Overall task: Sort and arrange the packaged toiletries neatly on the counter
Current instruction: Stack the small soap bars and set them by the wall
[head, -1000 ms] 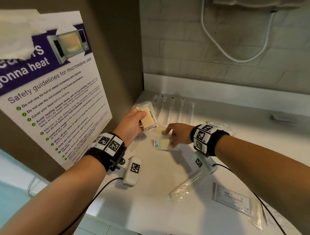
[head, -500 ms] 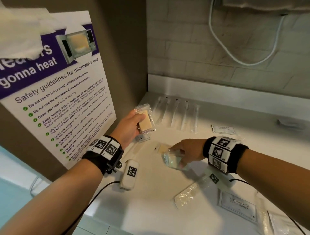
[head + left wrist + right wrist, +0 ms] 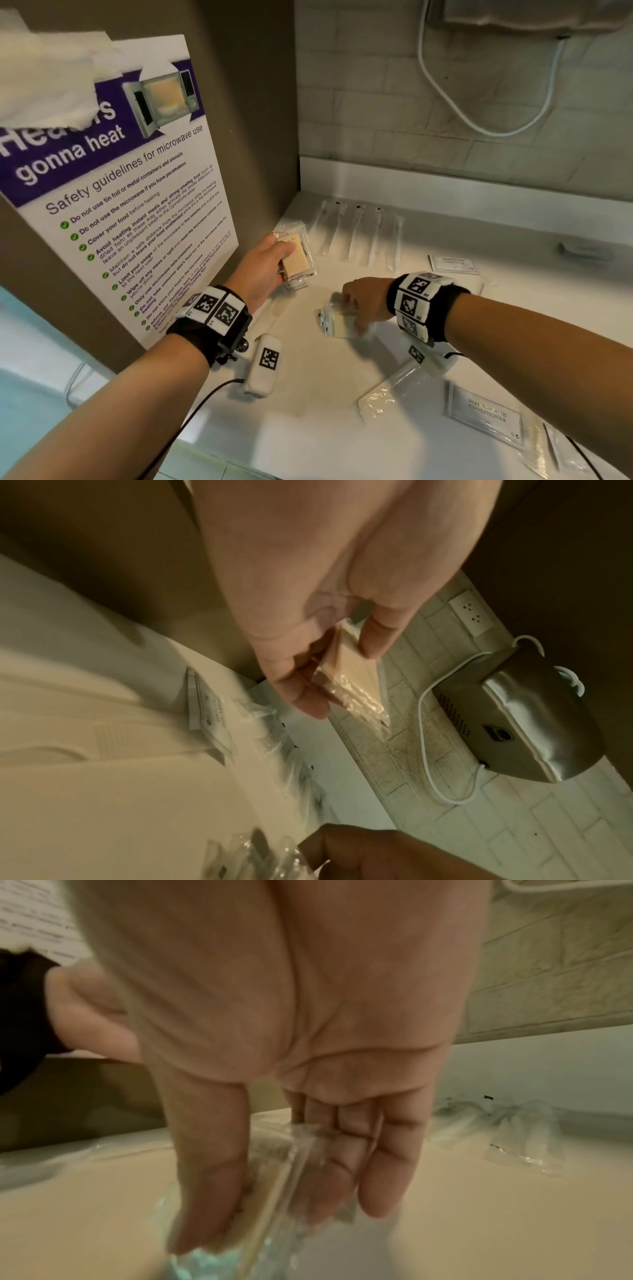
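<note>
My left hand (image 3: pixel 274 260) holds a beige soap bar in clear wrap (image 3: pixel 296 257) upright above the white counter (image 3: pixel 308 404), near the left wall. In the left wrist view thumb and fingers pinch that soap packet (image 3: pixel 352 669) by its edges. My right hand (image 3: pixel 356 308) is at the counter's middle and pinches a second clear-wrapped soap packet (image 3: pixel 334 323) just above the surface. The right wrist view is blurred; this packet (image 3: pixel 274 1177) sits between thumb and fingers.
Several long clear-wrapped items (image 3: pixel 359 236) lie in a row at the back. Two shampoo sachets (image 3: pixel 452 263) (image 3: pixel 486 414) and a long clear packet (image 3: pixel 390 394) lie to the right. A microwave poster (image 3: pixel 120 205) covers the left wall. A hand dryer (image 3: pixel 514 718) hangs above.
My right hand took the second soap packet off the counter and drew it a little toward me. The left hand kept holding its soap packet in about the same place.
</note>
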The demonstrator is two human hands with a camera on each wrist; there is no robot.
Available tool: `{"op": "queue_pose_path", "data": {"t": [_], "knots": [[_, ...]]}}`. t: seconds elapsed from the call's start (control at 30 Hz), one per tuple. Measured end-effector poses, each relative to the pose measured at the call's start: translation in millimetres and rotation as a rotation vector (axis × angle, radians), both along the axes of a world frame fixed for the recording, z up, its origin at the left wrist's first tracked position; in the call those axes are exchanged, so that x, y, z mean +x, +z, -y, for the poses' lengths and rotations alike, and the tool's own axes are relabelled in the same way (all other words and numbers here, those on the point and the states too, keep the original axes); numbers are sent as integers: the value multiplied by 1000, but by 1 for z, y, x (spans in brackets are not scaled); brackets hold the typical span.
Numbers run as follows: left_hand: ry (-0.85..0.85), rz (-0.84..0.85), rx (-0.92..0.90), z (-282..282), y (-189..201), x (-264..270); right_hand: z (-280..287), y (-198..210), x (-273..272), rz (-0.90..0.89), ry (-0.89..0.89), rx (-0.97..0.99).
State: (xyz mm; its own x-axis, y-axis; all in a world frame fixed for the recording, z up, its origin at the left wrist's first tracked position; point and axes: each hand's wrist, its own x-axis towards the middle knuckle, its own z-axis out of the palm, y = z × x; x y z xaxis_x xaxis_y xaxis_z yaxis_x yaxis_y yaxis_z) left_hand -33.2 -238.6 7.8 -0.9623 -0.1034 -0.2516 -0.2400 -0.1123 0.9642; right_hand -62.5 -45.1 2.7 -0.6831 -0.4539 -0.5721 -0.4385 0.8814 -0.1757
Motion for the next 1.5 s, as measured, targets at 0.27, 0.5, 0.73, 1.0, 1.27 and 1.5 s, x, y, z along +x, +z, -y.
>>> {"op": "queue_pose_path", "data": {"t": [0.27,0.5,0.73,1.0,1.27,1.5], "knots": [[-6,15,-12,-1,-1,5,-14,3,-1,-34,-15,-79],[-47,32,-19,-9,-5,5,-24,2,5,-88,24,-110],[-56,-25,-162,-16,-6,-1,-26,5,18,-16,118,-57],[-99,-46,-190,-18,-8,-1,-34,4,21,61,0,-44],[-147,42,-79,-27,-8,4,-55,26,5,137,-102,-403],[-458,88,-146,-65,-5,9,-50,40,-3,69,-170,-569]]}}
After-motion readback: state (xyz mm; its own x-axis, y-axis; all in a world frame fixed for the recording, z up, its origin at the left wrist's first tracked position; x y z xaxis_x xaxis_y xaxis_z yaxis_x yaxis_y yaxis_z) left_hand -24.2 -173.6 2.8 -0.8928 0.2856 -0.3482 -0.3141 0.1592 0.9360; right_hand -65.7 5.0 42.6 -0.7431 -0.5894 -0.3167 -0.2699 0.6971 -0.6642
